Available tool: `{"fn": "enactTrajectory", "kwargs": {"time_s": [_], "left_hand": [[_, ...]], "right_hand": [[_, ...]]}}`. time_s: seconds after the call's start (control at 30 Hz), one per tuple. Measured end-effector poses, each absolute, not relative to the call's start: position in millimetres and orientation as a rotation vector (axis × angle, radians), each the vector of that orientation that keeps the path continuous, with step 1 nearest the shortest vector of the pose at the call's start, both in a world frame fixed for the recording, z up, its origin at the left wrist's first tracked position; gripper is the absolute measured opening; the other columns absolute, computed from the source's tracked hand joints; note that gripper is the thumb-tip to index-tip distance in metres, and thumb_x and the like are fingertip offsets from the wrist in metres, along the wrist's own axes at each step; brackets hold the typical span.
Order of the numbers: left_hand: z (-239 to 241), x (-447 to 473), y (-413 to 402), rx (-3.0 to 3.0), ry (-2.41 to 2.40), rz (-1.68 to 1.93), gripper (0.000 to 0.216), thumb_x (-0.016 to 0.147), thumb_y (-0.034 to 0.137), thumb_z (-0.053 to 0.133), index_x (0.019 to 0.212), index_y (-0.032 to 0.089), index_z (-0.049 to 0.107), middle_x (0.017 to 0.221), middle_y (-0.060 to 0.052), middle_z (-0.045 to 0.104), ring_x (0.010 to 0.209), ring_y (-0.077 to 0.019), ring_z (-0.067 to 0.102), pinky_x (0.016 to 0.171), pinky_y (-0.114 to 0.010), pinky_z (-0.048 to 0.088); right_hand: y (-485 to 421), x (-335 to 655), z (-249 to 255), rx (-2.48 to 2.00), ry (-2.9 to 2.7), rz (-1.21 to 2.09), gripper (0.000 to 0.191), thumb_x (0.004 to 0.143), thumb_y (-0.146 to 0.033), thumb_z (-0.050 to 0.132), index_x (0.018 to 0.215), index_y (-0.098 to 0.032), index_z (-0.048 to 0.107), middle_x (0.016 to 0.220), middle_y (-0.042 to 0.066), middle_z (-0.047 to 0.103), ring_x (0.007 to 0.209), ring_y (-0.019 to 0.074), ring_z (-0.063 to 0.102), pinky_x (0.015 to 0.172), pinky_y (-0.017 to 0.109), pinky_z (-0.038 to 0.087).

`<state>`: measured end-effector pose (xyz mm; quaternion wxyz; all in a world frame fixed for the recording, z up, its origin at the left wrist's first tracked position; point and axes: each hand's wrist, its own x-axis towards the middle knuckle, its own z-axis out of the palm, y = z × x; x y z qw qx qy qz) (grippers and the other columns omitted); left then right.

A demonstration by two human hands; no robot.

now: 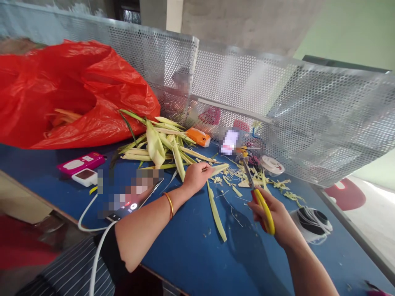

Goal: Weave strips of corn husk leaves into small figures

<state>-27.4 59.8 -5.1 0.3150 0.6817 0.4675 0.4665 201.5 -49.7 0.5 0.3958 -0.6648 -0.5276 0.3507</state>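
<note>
My left hand (195,176) pinches a pale green leaf strip (216,205) near its upper end; the strip runs down across the blue table (191,255). My right hand (271,213) grips yellow-and-red-handled scissors (257,195), whose blades point up and away, to the right of the strip. A pile of green-yellow palm leaves (160,144) lies just beyond my left hand. Cut leaf scraps (240,176) are scattered between the hands and the perforated screen.
A red plastic bag (70,94) with more leaves sits at back left. A phone (129,201) on a white cable, a pink box (80,162), an orange tool (198,136), a tape roll (271,165) and a cord coil (311,218) lie about. A perforated metal screen (277,98) bounds the table.
</note>
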Motion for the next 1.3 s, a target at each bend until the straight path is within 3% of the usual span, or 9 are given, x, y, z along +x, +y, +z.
{"fn": "enactTrajectory", "kwargs": {"time_s": [0.1, 0.23, 0.43, 0.73, 0.9, 1.0, 1.1, 1.2, 1.3], "left_hand": [[-7, -28, 62, 1.764, 1.232, 1.25, 0.025, 0.083, 0.035, 0.059, 0.072, 0.016, 0.07, 0.064, 0.0, 0.065, 0.064, -0.014, 0.056, 0.059, -0.024, 0.035], [-7, -29, 62, 1.755, 1.232, 1.286, 0.024, 0.083, 0.035, 0.059, 0.073, 0.016, 0.071, 0.065, 0.0, 0.066, 0.065, -0.0142, 0.057, 0.061, -0.024, 0.037], [-8, -25, 58, 1.811, 1.209, 1.222, 0.025, 0.082, 0.038, 0.06, 0.071, 0.018, 0.07, 0.065, 0.0, 0.066, 0.065, -0.0142, 0.056, 0.06, -0.023, 0.036], [-12, -19, 53, 1.874, 1.16, 1.13, 0.021, 0.082, 0.031, 0.058, 0.07, 0.017, 0.069, 0.064, 0.0, 0.065, 0.064, -0.0133, 0.056, 0.06, -0.023, 0.037], [-12, -19, 54, 1.884, 1.179, 1.126, 0.023, 0.082, 0.032, 0.058, 0.067, 0.016, 0.067, 0.062, 0.001, 0.063, 0.062, -0.0124, 0.055, 0.059, -0.023, 0.036], [-11, -19, 54, 1.875, 1.186, 1.134, 0.024, 0.081, 0.033, 0.059, 0.065, 0.016, 0.066, 0.06, 0.001, 0.062, 0.061, -0.0121, 0.054, 0.058, -0.023, 0.036], [-8, -19, 51, 1.734, 1.181, 1.15, 0.026, 0.08, 0.035, 0.059, 0.062, 0.017, 0.062, 0.055, 0.002, 0.056, 0.055, -0.0115, 0.052, 0.054, -0.023, 0.036], [-2, -17, 46, 1.47, 1.109, 1.168, 0.022, 0.08, 0.036, 0.058, 0.068, 0.018, 0.063, 0.057, 0.002, 0.058, 0.053, -0.0111, 0.055, 0.053, -0.023, 0.039], [4, -17, 40, 1.355, 1.046, 1.249, 0.016, 0.078, 0.033, 0.061, 0.074, 0.018, 0.064, 0.064, 0.001, 0.063, 0.06, -0.0122, 0.059, 0.056, -0.023, 0.042]], "right_hand": [[-55, 190, 4, -1.476, -1.262, 1.141, 0.071, 0.067, -0.056, 0.076, 0.124, -0.021, 0.051, 0.067, -0.004, 0.052, 0.055, 0.0133, 0.049, 0.051, 0.026, 0.04], [-60, 184, 1, -1.376, -1.397, 1.254, 0.064, 0.076, -0.068, 0.063, 0.121, -0.024, 0.05, 0.076, 0.001, 0.055, 0.062, 0.0148, 0.05, 0.044, 0.023, 0.032], [-58, 185, -4, -1.359, -1.503, 1.24, 0.061, 0.079, -0.065, 0.063, 0.119, -0.022, 0.047, 0.075, -0.002, 0.049, 0.061, 0.0122, 0.046, 0.05, 0.023, 0.038], [-54, 171, -3, -1.489, -1.345, 1.22, 0.062, 0.072, -0.069, 0.066, 0.109, -0.021, 0.055, 0.054, -0.01, 0.039, 0.039, 0.0065, 0.03, 0.035, 0.019, 0.025], [-52, 171, -8, -1.524, -1.296, 1.177, 0.062, 0.069, -0.069, 0.068, 0.104, -0.019, 0.059, 0.051, -0.011, 0.037, 0.035, 0.0051, 0.027, 0.035, 0.019, 0.021], [-51, 174, -7, -1.633, -1.372, 0.993, 0.062, 0.071, -0.071, 0.062, 0.106, -0.019, 0.061, 0.049, -0.009, 0.041, 0.036, 0.0086, 0.033, 0.038, 0.022, 0.025], [-48, 179, -3, -2.007, -1.572, 0.51, 0.055, 0.079, -0.067, 0.055, 0.112, -0.023, 0.063, 0.062, 0.001, 0.061, 0.055, 0.0197, 0.058, 0.049, 0.028, 0.037], [-46, 185, -2, -2.372, -1.797, 0.09, 0.043, 0.09, -0.049, 0.047, 0.121, -0.025, 0.062, 0.088, 0.01, 0.072, 0.08, 0.0293, 0.068, 0.059, 0.032, 0.041], [-44, 190, -7, -2.453, -1.967, 0.002, 0.042, 0.093, -0.032, 0.042, 0.132, -0.021, 0.054, 0.104, 0.013, 0.07, 0.088, 0.0293, 0.069, 0.063, 0.033, 0.043]]}}
